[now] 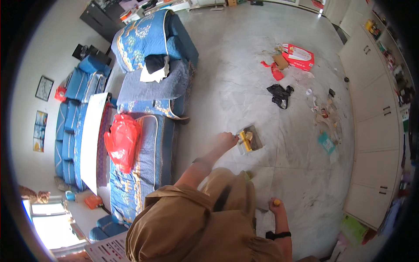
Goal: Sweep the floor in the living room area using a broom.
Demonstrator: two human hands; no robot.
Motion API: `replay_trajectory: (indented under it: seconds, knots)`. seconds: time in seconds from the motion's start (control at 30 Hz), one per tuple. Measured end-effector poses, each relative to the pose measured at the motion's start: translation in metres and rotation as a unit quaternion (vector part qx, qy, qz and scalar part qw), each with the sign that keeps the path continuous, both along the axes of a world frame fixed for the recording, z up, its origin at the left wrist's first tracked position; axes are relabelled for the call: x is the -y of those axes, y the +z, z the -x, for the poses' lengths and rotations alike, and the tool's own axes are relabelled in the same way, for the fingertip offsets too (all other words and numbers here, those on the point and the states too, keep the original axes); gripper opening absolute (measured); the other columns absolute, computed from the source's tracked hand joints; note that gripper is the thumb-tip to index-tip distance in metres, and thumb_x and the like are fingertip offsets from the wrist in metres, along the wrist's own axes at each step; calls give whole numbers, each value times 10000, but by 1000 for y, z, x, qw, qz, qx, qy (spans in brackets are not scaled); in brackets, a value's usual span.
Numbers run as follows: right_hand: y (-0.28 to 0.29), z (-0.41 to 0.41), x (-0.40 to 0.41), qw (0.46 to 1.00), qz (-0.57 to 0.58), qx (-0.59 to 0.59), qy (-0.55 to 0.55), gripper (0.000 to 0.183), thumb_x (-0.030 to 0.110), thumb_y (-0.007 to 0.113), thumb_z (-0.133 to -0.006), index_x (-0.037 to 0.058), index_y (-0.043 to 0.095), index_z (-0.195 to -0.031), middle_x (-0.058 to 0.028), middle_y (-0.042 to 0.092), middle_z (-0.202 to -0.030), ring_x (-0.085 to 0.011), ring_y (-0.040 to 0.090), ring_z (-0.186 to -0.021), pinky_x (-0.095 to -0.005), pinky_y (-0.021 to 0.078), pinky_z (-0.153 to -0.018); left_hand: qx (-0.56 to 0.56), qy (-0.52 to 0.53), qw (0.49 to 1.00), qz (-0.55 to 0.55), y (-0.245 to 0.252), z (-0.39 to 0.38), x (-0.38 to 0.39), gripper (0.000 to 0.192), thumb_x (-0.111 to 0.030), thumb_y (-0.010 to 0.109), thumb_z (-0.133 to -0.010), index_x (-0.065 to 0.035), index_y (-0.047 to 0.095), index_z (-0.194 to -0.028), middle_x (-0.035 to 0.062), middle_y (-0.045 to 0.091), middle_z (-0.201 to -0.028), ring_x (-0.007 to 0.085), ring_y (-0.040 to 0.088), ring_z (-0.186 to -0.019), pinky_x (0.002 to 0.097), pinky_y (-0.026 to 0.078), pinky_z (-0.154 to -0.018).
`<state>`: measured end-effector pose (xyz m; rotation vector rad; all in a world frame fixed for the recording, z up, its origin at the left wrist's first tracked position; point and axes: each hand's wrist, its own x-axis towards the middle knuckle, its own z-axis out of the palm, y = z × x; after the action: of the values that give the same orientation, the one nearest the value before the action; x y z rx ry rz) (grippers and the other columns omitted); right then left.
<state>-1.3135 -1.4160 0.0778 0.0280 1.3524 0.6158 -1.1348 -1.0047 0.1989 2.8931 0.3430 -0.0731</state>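
Note:
My left hand [227, 140] is shut on the handle of a grey dustpan [257, 137] just above the floor. A yellow toothed strip [245, 141] runs across the pan on the side near my hand. Inside the pan lie dark debris and a beige scrap [249, 136]. Lower right, beside my knees, my right hand [274, 205] grips a handle with a round yellow end [277, 202]. The rest of that tool is mostly hidden, so its kind is unclear.
On the grey tile floor [304, 183] lie a black plastic bag [280, 95], a red printed carton [298, 57], scattered litter [325, 114] and a teal packet [326, 143]. White cabinets [373, 131] line the right. Blue sofas [163, 147] stand left, one bearing a red plastic bag [122, 142].

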Motion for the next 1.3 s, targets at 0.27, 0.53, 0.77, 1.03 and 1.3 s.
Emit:
replay_trajectory:
  seconds: [0.27, 0.53, 0.77, 1.03, 1.3]
  knots:
    - [39, -133, -41, 985, 23, 170, -18, 66, -5, 440, -730, -7, 397, -679, -64, 422, -628, -156, 467, -569, -219, 489, -513, 6, -20, 1000, 1, -9, -7, 10, 436, -414, 486, -727, -44, 578, -516, 128, 543, -486, 271, 544, -439, 355, 431, -409]
    - [70, -196, -67, 981, 38, 189, 1, 68, -60, 462, -696, -24, 411, -721, -55, 417, -607, -130, 461, -535, -179, 466, -489, 10, 4, 1000, -19, -5, -3, 8, 431, -409, 490, -729, -48, 579, -513, 124, 535, -470, 271, 538, -423, 362, 424, -395]
    - [57, -177, 6, 979, -30, 200, -39, 176, 1, 477, -760, 53, 376, -626, 16, 374, -510, -51, 392, -405, -158, 376, -389, -78, -13, 997, -1, 9, -11, 17, 456, -459, 486, -740, -36, 601, -614, 162, 574, -586, 291, 575, -538, 381, 459, -482]
    - [111, -11, 66, 974, 77, 204, -55, 228, 34, 534, -738, 96, 380, -581, 29, 359, -489, -45, 310, -362, -157, 289, -342, -80, -61, 993, -68, 9, -2, 31, 477, -476, 469, -756, -19, 602, -711, 190, 587, -682, 359, 571, -657, 447, 440, -591]
    - [144, 197, 72, 935, 346, 42, 63, 132, 75, 583, -677, 21, 511, -580, -59, 463, -490, -140, 435, -379, -242, 345, -354, -41, -143, 988, -48, -9, 5, 64, 632, -510, 467, -764, 110, 590, -748, 277, 567, -716, 391, 571, -666, 463, 452, -586]
